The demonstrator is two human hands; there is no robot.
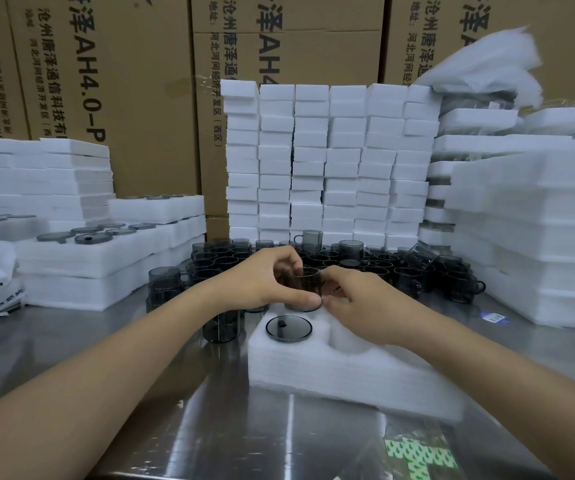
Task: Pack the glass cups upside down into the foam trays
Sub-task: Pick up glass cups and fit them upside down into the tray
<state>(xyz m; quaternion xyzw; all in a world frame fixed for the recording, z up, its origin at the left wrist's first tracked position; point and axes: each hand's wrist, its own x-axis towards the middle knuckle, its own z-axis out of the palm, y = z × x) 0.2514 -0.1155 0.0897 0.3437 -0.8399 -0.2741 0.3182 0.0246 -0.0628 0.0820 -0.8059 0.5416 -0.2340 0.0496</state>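
Two hands meet on one dark glass cup [302, 284], just above the far end of a white foam tray [313, 375]. The left hand [262, 280] curls round the cup from the left, with the thumb low on its front and the fingers over its top. The right hand [358, 308] pinches the right side of the same cup with bent fingers (maybe at the handle, but this part is hidden). I cannot tell if the cup is upside down, or if it touches the foam.

The tray lies on a metal table [140, 341], close to the person. A second cup [289, 328] sits bottom up in one pocket of the tray. Beside it, to the right, is a round pocket [346, 337], partly under the right wrist.

Many loose cups [383, 268] crowd the table behind the hands, and a few stand just left of the tray. Behind them rises a wall of stacked foam blocks [327, 161]. Filled trays [106, 244] are piled at the left, with cup bottoms showing on top. Cardboard boxes [133, 98] with printed characters close the back.
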